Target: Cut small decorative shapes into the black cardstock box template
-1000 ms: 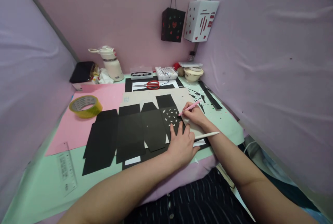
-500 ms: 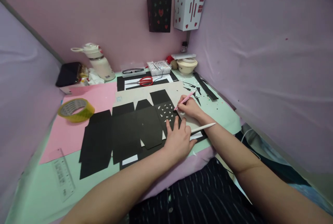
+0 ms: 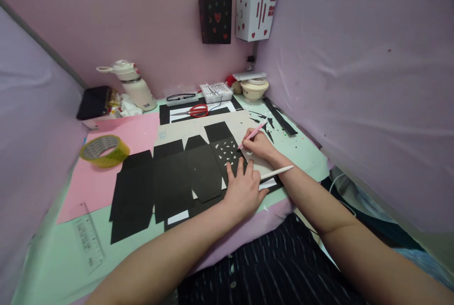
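Note:
A black paper box template [image 3: 173,177] lies flat, with tabs along its edges. Its right panel has a cluster of small cut-out shapes [image 3: 227,152] showing pale through it. My left hand [image 3: 243,187] rests on that panel, fingers spread, just below the cut-outs. In a pinch, my right hand [image 3: 258,145] grips a slim pink pen-shaped craft knife [image 3: 256,131], its tip at the panel's right edge; the blade is too small to make out. A white pen-like stick [image 3: 278,172] lies beside my left hand, its near end touching or tucked by the fingers.
Around the template are a yellow tape roll [image 3: 104,150], a clear ruler [image 3: 88,239], pink paper [image 3: 142,130], red-handled scissors [image 3: 198,110], a marker box [image 3: 216,91], a bottle [image 3: 136,87] and black scraps [image 3: 269,123]. Two paper lanterns [image 3: 216,16] hang above.
The view has shifted very slightly. Both hands, the craft knife and the black paper stay in nearly the same place.

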Tool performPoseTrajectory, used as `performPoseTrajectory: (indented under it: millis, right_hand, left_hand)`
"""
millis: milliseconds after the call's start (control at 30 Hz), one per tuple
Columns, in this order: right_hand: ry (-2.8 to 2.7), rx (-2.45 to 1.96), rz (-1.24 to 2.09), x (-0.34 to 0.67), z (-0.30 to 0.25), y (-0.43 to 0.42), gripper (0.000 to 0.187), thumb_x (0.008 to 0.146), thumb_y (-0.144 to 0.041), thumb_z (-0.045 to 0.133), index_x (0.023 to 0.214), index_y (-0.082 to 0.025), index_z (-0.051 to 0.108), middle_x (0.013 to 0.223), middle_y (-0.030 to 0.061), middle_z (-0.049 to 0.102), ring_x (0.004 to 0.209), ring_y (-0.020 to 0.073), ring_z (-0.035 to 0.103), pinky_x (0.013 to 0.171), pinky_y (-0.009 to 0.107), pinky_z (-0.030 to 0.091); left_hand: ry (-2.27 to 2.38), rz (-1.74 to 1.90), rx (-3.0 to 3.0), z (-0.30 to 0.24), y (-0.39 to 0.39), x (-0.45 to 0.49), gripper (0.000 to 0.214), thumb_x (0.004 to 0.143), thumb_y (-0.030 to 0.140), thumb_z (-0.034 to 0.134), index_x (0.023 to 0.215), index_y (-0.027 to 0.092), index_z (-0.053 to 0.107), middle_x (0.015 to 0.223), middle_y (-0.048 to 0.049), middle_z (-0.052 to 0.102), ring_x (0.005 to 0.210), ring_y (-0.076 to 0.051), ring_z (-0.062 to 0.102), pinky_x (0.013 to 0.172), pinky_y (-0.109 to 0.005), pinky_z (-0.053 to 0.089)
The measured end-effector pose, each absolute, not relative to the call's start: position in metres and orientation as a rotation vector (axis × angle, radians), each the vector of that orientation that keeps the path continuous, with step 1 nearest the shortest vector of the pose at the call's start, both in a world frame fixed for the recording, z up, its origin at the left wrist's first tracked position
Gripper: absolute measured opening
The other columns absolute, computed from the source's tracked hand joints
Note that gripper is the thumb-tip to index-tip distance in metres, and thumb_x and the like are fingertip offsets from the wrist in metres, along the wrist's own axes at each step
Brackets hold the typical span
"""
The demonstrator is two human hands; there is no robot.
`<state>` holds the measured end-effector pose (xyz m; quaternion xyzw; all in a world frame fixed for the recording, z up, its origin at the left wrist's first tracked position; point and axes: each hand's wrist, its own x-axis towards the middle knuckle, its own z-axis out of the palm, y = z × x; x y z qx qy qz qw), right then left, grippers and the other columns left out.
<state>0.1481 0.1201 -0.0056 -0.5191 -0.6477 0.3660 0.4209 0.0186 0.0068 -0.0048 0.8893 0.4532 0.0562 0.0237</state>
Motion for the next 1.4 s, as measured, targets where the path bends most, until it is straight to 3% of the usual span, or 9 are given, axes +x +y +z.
performPoseTrajectory:
  millis: [567,1400]
  right_hand:
    - [-1.632,-1.310,0.859,0.1511,-0.0112,0.1225,0.003,0.066,-0.018,0.054,0.065,-0.020,0.053,0.058,-0.0030,0.058,0.055,0.0128,0.053,0.052,0.023,0.039]
    - [-1.647,-1.244,0.952,0.1478,-0.0092,0.1197,0.003,0.067,-0.017,0.053,0.066,-0.020,0.054,0.059,-0.0013,0.064,0.056,0.0136,0.058,0.054,0.024,0.043]
  left_hand:
    - [1.407,0.201,2.778,-0.0098,0.0069,0.0177,0.054,0.090,0.055,0.040,0.121,0.013,0.052,0.145,-0.0161,0.036,0.135,-0.039,0.023,0.103,-0.069,0.019]
    - [1.409,0.182,2.756,-0.0079,0.0068,0.0183,0.052,0.090,0.054,0.040,0.120,0.014,0.052,0.145,-0.0164,0.034,0.136,-0.038,0.021,0.104,-0.069,0.017]
